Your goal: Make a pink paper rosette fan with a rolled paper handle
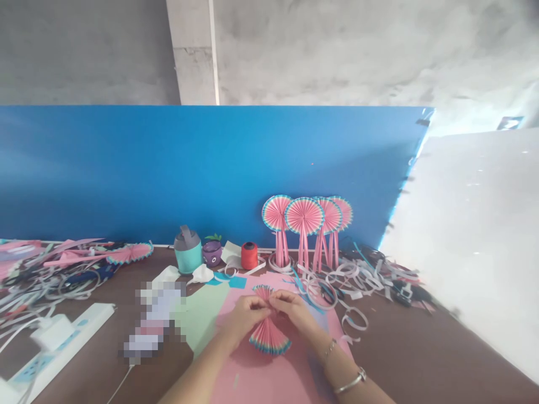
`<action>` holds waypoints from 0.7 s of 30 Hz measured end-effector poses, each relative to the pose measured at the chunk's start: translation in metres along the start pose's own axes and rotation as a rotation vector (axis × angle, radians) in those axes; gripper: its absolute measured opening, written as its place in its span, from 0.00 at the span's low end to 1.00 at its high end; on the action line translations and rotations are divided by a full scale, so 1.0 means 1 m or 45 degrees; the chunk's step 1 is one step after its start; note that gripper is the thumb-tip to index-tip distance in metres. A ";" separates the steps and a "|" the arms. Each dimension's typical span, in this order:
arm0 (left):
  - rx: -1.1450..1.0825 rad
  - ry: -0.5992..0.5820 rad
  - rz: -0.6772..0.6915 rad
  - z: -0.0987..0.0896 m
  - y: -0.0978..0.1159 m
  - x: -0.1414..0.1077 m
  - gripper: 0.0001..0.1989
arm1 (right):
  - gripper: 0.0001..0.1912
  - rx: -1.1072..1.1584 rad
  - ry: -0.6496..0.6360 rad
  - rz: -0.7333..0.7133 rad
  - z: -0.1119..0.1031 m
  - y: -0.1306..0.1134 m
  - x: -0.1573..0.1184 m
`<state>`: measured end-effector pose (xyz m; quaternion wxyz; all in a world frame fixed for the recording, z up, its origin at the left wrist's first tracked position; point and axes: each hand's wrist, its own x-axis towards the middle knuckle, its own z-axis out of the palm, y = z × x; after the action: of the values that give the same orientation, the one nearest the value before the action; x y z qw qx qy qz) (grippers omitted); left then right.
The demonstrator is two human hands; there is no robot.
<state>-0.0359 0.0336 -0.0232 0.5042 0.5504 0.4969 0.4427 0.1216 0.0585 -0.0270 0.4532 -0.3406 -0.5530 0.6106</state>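
A pleated pink paper fan [270,335] with a rainbow-coloured edge is pinched at its middle between both hands, its two ends spreading out above and below. My left hand [249,311] grips the middle from the left, thumb and fingertips pressed together. From the right, my right hand [291,307] pinches the same spot, and a bracelet shows on that wrist. Whether a thread lies between the fingertips is too small to tell. Beneath the hands lie pink paper sheets [256,377], with a pale green sheet [202,311] to the left.
Finished round pink fans [304,216] lean on the blue partition [168,168]. A red thread spool [249,256], a purple pot [211,253] and a teal container [188,252] stand behind the paper. Curled white strips [357,275] lie right; a power strip [63,345] lies left.
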 end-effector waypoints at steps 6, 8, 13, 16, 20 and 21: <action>0.065 0.113 -0.046 0.000 -0.002 0.003 0.14 | 0.15 0.099 -0.015 0.132 0.003 -0.006 -0.002; 0.070 0.113 -0.075 -0.001 -0.002 0.004 0.15 | 0.16 0.100 -0.034 0.158 0.003 -0.006 0.000; 0.090 0.034 -0.185 -0.010 -0.005 0.007 0.17 | 0.17 -0.013 -0.013 0.186 -0.002 -0.004 0.004; 0.100 0.047 -0.206 -0.017 -0.008 0.010 0.18 | 0.15 -0.075 0.073 0.153 -0.008 -0.002 0.006; 0.132 0.143 -0.171 -0.020 -0.014 0.013 0.17 | 0.14 -0.119 0.160 0.117 -0.012 0.005 0.009; 0.144 0.161 -0.159 -0.019 -0.014 0.014 0.17 | 0.13 -0.119 0.171 0.117 -0.012 0.006 0.010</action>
<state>-0.0549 0.0495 -0.0358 0.4666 0.5168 0.5852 0.4156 0.1278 0.0720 -0.0342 0.4443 -0.4264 -0.5330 0.5802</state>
